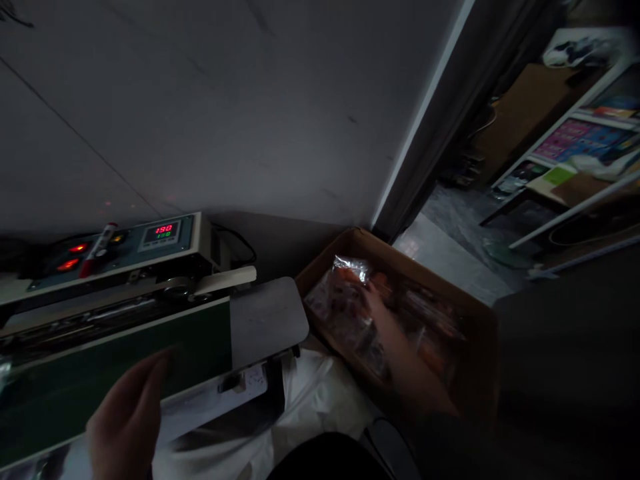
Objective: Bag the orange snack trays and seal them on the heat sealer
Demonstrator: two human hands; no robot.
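My left hand (127, 413) is over the green conveyor belt (195, 340) of a band sealing machine. Its fingers are bent and pressed together, slightly blurred, and I see nothing between them. Down in an open cardboard box (397, 257) to the right, my right hand (371, 297) has its fingers closed at a shiny clear plastic bag (350, 269) with something orange inside. Its fingertips are partly lost in the dark. More clear bags (345, 313) with reddish and orange contents lie around it in the box.
The sealer's control panel (163, 233) shows lit digits, with a marker pen (99, 250) lying on it. A metal plate (270, 317) extends from the belt towards the box. White sheeting (315, 393) hangs below. Beyond the door frame (425, 113) are shelves (575, 140).
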